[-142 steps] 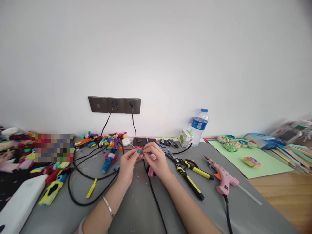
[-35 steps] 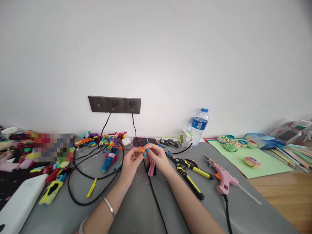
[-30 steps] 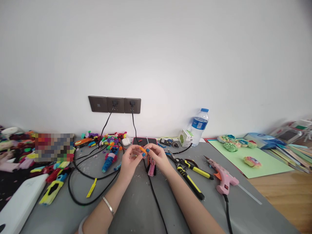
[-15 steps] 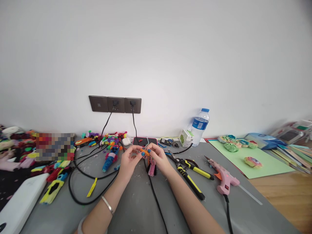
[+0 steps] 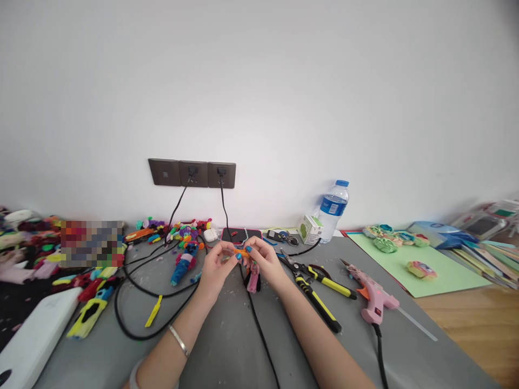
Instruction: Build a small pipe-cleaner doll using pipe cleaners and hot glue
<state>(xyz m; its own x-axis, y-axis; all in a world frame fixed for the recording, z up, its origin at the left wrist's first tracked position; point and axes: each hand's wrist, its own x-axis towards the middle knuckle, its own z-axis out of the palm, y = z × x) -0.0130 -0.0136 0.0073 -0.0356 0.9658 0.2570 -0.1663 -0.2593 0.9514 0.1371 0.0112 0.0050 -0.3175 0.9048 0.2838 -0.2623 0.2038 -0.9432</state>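
Observation:
My left hand (image 5: 218, 272) pinches one side of a small orange pipe cleaner piece (image 5: 242, 253) between thumb and fingertips. On its other side, the thumb and fingers of my right hand (image 5: 265, 263) are closed on the same piece. A pink fuzzy pipe cleaner piece (image 5: 253, 280) hangs beneath my right fingers; whether it joins the orange one is hidden. Behind my fingertips lies a dark phone-like slab with a pink edge (image 5: 229, 234). To the left of my left hand is a blue and red pipe cleaner figure (image 5: 184, 266).
Yellow-black pliers (image 5: 318, 305) and a pink glue gun (image 5: 379, 303) lie to the right. A water bottle (image 5: 333, 210) stands by the wall near a small box (image 5: 310, 229). Black cable (image 5: 140, 339) loops at left, beside a white slab (image 5: 38, 340). Green paper (image 5: 446, 270) holds crafts.
My fingertips have drawn closer together around the orange piece, and less of it shows between them. My forearms have hardly moved.

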